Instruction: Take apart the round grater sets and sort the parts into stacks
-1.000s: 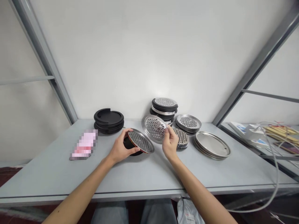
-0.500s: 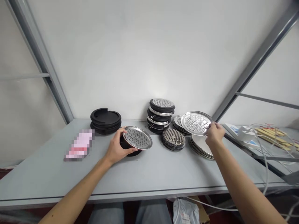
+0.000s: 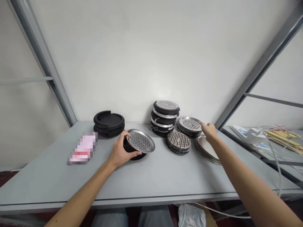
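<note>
Grey table (image 3: 151, 176) against white wall | your left hand (image 3: 120, 151) grips perforated disc (image 3: 140, 140) over black base (image 3: 132, 152) | your right hand (image 3: 209, 130), apparently loose-fingered, touches perforated stack (image 3: 190, 124), lying right of the disc.

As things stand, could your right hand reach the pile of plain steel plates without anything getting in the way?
Probably yes. The right hand hovers by the stack of perforated discs, right above the plain steel plates, and nothing lies between them.
</note>
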`<state>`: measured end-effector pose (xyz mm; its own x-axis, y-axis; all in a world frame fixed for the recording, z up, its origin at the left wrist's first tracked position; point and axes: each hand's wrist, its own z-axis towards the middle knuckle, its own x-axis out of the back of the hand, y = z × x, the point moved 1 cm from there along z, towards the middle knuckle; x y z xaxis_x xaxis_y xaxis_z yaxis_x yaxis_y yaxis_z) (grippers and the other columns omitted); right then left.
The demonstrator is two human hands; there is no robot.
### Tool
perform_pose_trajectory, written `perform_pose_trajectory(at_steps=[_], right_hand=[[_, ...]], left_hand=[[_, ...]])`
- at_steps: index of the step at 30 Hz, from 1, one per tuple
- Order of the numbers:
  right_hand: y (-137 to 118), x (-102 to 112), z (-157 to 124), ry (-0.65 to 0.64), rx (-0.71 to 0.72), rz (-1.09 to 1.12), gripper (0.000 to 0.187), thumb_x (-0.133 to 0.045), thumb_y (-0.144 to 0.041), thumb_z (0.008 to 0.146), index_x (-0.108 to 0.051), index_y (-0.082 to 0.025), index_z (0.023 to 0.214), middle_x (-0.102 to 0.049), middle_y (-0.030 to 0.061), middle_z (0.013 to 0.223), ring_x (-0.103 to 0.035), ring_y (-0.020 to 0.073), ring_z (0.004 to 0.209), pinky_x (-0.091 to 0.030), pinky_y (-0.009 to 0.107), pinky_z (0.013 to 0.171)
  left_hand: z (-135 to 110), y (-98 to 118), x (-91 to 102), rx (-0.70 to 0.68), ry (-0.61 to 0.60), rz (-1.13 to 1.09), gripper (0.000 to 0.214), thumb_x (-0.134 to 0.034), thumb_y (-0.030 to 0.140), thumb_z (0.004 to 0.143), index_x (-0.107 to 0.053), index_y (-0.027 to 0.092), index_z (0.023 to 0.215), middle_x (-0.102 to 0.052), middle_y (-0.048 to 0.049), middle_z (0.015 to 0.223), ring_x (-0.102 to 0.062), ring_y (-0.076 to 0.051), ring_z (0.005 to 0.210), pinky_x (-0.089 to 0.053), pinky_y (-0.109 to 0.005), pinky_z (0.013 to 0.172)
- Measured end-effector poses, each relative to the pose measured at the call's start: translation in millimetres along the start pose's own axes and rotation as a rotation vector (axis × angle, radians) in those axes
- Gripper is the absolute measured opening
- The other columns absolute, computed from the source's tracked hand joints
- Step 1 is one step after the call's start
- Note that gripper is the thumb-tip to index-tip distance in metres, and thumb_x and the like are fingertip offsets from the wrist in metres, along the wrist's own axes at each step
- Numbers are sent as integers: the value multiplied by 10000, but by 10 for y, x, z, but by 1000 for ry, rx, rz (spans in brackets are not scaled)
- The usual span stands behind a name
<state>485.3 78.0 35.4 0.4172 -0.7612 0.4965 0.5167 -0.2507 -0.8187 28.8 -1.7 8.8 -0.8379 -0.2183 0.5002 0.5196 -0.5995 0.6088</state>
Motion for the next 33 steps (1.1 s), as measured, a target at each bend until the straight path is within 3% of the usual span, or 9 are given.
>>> perform_pose_trajectory(at_steps=[4, 7, 8, 10, 12, 15, 19, 27, 33], right_hand=[[-77, 149, -122, 23, 38, 9, 445, -609, -276, 745, -621, -38, 1121, -614, 272, 1151, -576, 356, 1109, -436, 466, 955], [-211, 297, -546, 147, 255, 84, 385, -484, -246, 843, -609, -105, 1179, -627, 198, 1181, -594, 265, 1097, -449, 397, 963], [-274, 338, -766, 161, 415, 132, 357, -470, -258, 866, -618, -118, 1159, -644, 185, 1149, -610, 254, 1059, -473, 394, 932], [-413, 365, -1278, -48, 792, 196, 286, -492, -290, 891, -649, -163, 1093, -687, 133, 1056, -640, 247, 987, -510, 420, 888], [-541, 328, -1796, -333, 1181, 170, 343, -554, -286, 872, -609, -183, 1195, -653, 136, 1179, -598, 271, 1114, -492, 464, 952], [-669, 199, -2324, -472, 1449, 71, 380, -550, -251, 897, -573, -198, 1272, -611, 123, 1281, -534, 276, 1222, -474, 475, 1003], [-718, 43, -2513, -490, 1496, 128, 340, -495, -197, 935, -581, -198, 1263, -658, 92, 1219, -603, 229, 1134, -528, 411, 948], [-605, -156, -2425, -570, 1412, 203, 301, -547, -248, 918, -612, -195, 1207, -668, 100, 1196, -620, 239, 1091, -541, 415, 916], [-696, -398, -2462, -494, 1184, 250, 386, -464, -214, 938, -516, -192, 1320, -559, 125, 1342, -502, 243, 1259, -445, 458, 1048]], left_hand=[[-3, 9, 1, -30, -5, 7, 684, -856, 451, 569, -433, 226, 1056, -521, -170, 1348, -495, -339, 1257, -414, -494, 1014], [-3, 8, 4, -58, 3, 2, 668, -866, 467, 547, -432, 226, 995, -509, -180, 1362, -483, -343, 1268, -405, -492, 1019], [-3, 4, 4, -65, 3, -6, 660, -867, 472, 544, -430, 228, 975, -512, -180, 1358, -487, -343, 1263, -408, -489, 1013], [-5, -12, 2, -74, -1, -34, 647, -864, 482, 548, -425, 231, 952, -523, -177, 1347, -501, -343, 1245, -420, -480, 993], [-11, -39, -1, -96, -14, -74, 646, -860, 496, 551, -428, 232, 951, -529, -177, 1339, -515, -343, 1230, -427, -470, 981], [-19, -87, 1, -155, -38, -140, 674, -861, 532, 531, -444, 227, 964, -535, -188, 1327, -527, -346, 1218, -430, -458, 978], [-13, -117, 31, -201, -37, -193, 711, -857, 560, 522, -458, 222, 1003, -526, -207, 1332, -513, -351, 1237, -418, -467, 996], [2, -34, 68, -208, -22, -44, 741, -892, 463, 510, -447, 221, 1052, -482, -215, 1390, -482, -344, 1276, -404, -497, 1029], [56, -157, 195, -116, 167, -10, 652, -868, 482, 549, -467, 209, 985, -535, -210, 1336, -536, -348, 1225, -466, -487, 972]])
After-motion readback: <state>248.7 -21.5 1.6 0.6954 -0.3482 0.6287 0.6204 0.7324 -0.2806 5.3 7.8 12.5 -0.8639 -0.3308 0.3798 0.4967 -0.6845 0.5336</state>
